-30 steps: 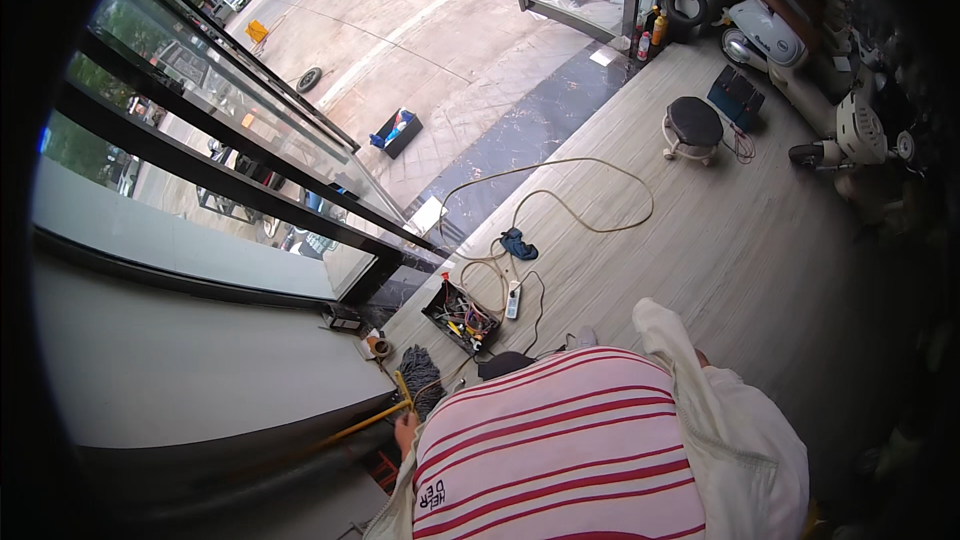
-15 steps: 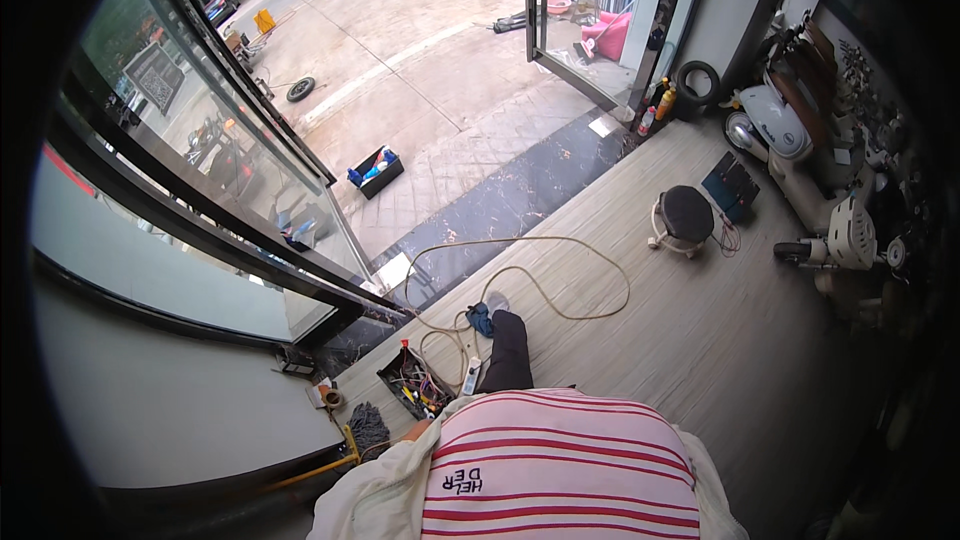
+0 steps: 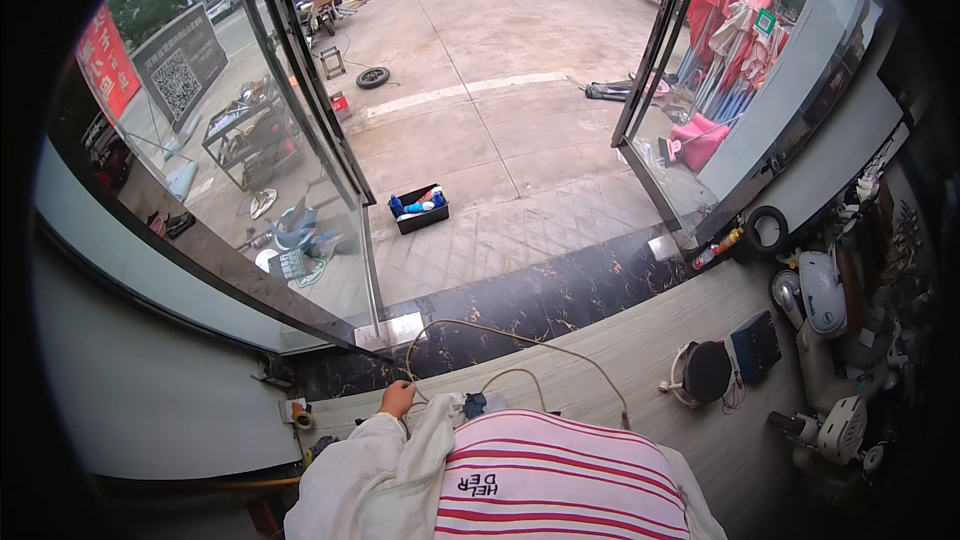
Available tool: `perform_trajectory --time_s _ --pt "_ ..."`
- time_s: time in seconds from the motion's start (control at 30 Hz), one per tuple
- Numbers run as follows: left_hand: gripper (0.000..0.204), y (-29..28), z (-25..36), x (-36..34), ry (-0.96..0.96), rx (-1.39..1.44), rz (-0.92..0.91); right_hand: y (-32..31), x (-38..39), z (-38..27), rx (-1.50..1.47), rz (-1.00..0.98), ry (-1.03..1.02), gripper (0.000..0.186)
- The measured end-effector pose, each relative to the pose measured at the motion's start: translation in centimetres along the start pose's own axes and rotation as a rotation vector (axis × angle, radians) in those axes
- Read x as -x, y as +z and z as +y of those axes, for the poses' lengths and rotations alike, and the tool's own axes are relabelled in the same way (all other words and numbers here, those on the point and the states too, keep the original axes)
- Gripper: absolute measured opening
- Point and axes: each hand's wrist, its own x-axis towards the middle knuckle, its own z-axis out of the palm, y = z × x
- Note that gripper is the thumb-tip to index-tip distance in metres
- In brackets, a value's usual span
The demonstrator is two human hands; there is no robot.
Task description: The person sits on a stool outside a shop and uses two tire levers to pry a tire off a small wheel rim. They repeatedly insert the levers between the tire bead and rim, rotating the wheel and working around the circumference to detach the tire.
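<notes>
My left hand [image 3: 397, 399] reaches out of a pale sleeve, just left of my striped shirt front. Its fingers are curled together, and anything inside them is hidden. A long beige cable [image 3: 530, 336] lies in loops across the floor and passes right beside the fingertips; whether they touch it I cannot tell. Past my shirt's upper edge a bit of dark blue cloth [image 3: 474, 404] shows. My right hand is out of view.
A glass door [image 3: 330, 190] stands swung outward on the left. Over the dark stone threshold [image 3: 530, 290] sits a black bin [image 3: 420, 224] of bottles. At right are a round black stool [image 3: 706, 372], a dark flat case [image 3: 755, 345], a loose tyre [image 3: 765, 230] and a white scooter [image 3: 823, 292].
My view has tilted up and turned left, showing more of the yard. My left hand has come out beside the cable. The toolbox and the power strip are no longer visible.
</notes>
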Motion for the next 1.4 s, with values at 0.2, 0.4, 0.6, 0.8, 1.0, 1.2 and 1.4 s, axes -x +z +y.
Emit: perform_trajectory --time_s 0.2,0.4,0.6,0.8,1.0,1.2,1.4 --pt "0.043 1.0 5.3 -4.3 0.033 -0.226 -0.129 -1.8 -6.6 -11.8 -0.016 0.007 -0.017 0.048" --pt "0.042 2.8 9.0 -9.2 -0.089 -0.181 -0.189 0.2 -17.0 -23.5 0.121 -0.043 -0.022 0.049" --pt "0.041 1.3 13.2 -10.5 -0.299 -0.117 -0.114 3.0 -26.2 -36.4 0.387 -0.140 -0.101 0.049" --pt "0.041 2.4 21.3 -17.3 -0.168 -0.028 0.164 6.8 -33.7 -47.6 0.633 -0.212 -0.309 0.050" --pt "0.045 3.8 31.8 -22.5 -0.235 0.221 0.071 5.5 -41.7 -57.4 0.902 -0.063 -0.441 0.050" --pt "0.042 3.1 25.9 -28.3 -0.423 0.093 -0.055 8.7 -36.4 -77.0 -0.128 -0.358 -0.244 0.054" --pt "0.039 -1.3 28.5 -40.9 -0.323 -0.013 -0.056 9.6 -37.5 -84.3 -0.557 -0.281 -0.132 0.056"
